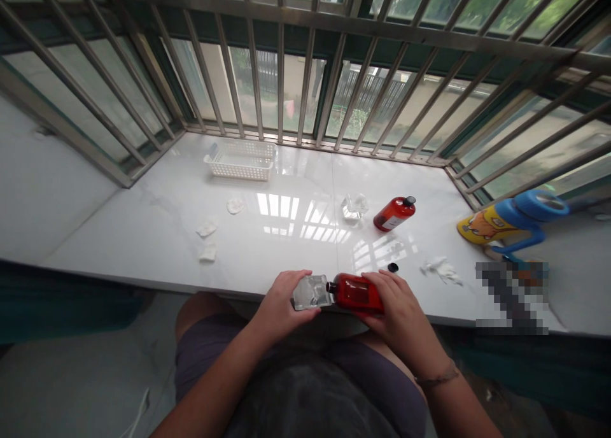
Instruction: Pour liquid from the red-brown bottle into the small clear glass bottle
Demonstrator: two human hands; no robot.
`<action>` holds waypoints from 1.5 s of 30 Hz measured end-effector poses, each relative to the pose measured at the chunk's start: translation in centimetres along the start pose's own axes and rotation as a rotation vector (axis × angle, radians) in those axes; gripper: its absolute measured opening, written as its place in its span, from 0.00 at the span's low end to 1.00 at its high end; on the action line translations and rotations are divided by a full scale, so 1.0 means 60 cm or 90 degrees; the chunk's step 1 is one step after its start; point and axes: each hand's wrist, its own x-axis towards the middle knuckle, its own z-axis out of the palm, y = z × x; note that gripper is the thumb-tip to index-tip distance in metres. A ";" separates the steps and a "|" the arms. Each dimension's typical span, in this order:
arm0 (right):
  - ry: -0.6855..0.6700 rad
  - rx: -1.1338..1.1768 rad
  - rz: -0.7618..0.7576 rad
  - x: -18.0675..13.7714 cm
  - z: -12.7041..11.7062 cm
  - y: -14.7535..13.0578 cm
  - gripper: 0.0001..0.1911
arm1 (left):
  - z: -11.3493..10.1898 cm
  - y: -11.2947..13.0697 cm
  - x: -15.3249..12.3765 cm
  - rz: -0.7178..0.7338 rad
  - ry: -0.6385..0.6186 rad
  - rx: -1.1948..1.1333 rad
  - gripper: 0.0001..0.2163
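Note:
My left hand [282, 304] is closed around a clear glass jar [311, 292], tilted with its opening toward the right. In my right hand [394, 304] lies a red bottle [354, 293], tipped on its side and uncapped. The bottle's dark neck meets the jar's mouth; whether liquid is flowing I cannot make out. Both are held at the counter's front edge, above my lap. A small black cap [393, 267] rests on the counter just beyond my right hand. Farther back stands a second red bottle [394, 214] with a black top and a white label, beside another clear glass container [354, 209].
A white perforated basket [240, 162] sits by the barred window. Crumpled white tissues [207, 228] lie at the left, and a white crumpled piece [440, 269] at the right. A blue and yellow water bottle [510, 218] stands on the right, near a blurred-out patch on the counter [305, 234].

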 end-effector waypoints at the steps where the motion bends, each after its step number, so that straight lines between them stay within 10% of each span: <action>1: 0.012 0.017 0.021 -0.006 0.007 0.000 0.34 | -0.001 0.000 0.000 -0.007 -0.002 -0.005 0.32; 9: 0.115 0.290 0.330 -0.039 0.058 -0.016 0.39 | -0.019 0.005 0.025 -0.104 0.004 -0.018 0.32; 20: 0.159 0.466 0.421 -0.010 0.110 -0.003 0.45 | -0.024 -0.034 0.130 -0.053 0.118 -0.083 0.32; 38: 0.140 0.279 0.246 0.029 0.120 0.067 0.42 | -0.094 -0.053 0.101 -0.074 -0.035 0.130 0.36; 42: 0.124 0.187 0.169 0.009 0.109 0.096 0.51 | -0.103 -0.037 0.087 -0.014 0.047 0.182 0.41; 45: 0.146 0.097 0.160 -0.009 0.099 0.130 0.38 | -0.095 -0.007 0.075 0.107 0.154 0.198 0.33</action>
